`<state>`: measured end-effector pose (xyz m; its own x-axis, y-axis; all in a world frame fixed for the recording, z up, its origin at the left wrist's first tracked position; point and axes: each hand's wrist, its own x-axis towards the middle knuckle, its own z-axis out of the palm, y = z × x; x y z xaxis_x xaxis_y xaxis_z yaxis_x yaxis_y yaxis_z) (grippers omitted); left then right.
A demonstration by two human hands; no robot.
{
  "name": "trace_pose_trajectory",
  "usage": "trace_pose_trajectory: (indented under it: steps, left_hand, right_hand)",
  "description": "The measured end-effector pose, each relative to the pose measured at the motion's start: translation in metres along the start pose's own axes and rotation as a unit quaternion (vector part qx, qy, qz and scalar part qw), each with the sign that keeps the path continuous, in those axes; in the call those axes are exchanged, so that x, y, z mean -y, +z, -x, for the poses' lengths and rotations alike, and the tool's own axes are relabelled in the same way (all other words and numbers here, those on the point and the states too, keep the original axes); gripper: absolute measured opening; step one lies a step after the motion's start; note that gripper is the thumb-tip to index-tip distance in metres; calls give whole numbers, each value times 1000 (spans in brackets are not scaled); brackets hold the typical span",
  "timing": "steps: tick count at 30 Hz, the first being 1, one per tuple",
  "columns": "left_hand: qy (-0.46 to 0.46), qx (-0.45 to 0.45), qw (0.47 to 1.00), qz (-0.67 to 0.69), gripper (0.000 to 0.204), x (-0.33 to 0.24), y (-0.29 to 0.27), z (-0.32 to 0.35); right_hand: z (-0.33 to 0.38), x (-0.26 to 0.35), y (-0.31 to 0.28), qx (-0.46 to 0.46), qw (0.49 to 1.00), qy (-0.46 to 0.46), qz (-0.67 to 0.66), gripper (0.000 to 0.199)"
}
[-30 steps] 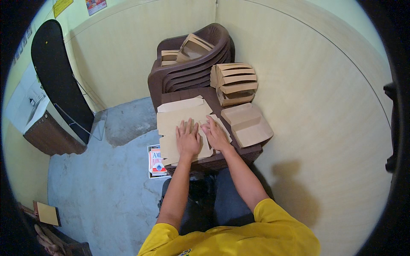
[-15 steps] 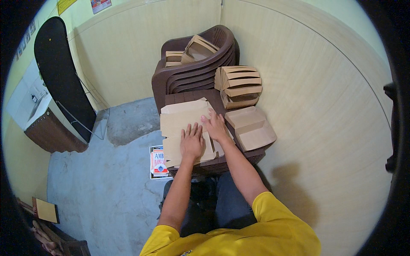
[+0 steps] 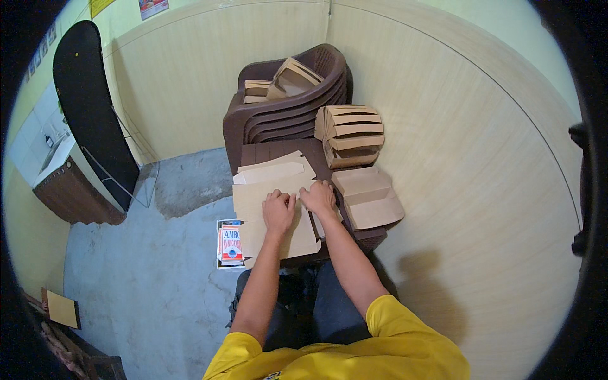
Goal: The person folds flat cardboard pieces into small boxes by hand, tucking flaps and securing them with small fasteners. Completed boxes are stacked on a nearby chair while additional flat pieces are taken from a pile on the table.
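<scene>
A flat brown cardboard box blank (image 3: 253,209) with cut flaps lies across the brown stacked surface in front of me. My left hand (image 3: 278,212) rests near its middle, fingers bent and closed on the cardboard. Close beside it, my right hand (image 3: 319,197) has curled fingers at the right part of the same blank, thumb toward the left hand. The fingertips of both are partly hidden. To the right of my right hand sits a folded open cardboard box (image 3: 369,197).
Behind the blank stands a stack of brown plastic chairs (image 3: 285,117) with folded boxes (image 3: 292,77) on the seat. Nested cardboard boxes (image 3: 351,136) lean by the right wall. A carton of printed packs (image 3: 230,244) stands on the floor at left; a black ironing board (image 3: 88,107) leans farther off.
Both hands have gone from lying flat with spread fingers to curled fingers. My right hand has moved down a little, and the blank's far flap now stands differently folded.
</scene>
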<state>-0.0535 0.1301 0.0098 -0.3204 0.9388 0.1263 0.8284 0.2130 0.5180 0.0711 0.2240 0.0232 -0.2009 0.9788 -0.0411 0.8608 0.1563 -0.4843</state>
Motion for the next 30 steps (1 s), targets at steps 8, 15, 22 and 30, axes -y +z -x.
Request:
trace_pose_trajectory:
  steps: [8,15,22,30]
  left_hand:
    - [61,-57,995,-44,57,0,28,7]
    - [40,-36,998,-39,66,-3,21,4]
    - [23,-33,999,-25,80,-1,21,6]
    - [3,-103,984,142,63,3,24,-3]
  right_hand:
    - [13,38,1,-64,996,34,56,75]
    - [-3,39,2,-72,995,49,-48,73]
    - [4,26,19,-29,973,-43,-226,65]
    - [14,11,25,18,968,-236,-86,57]
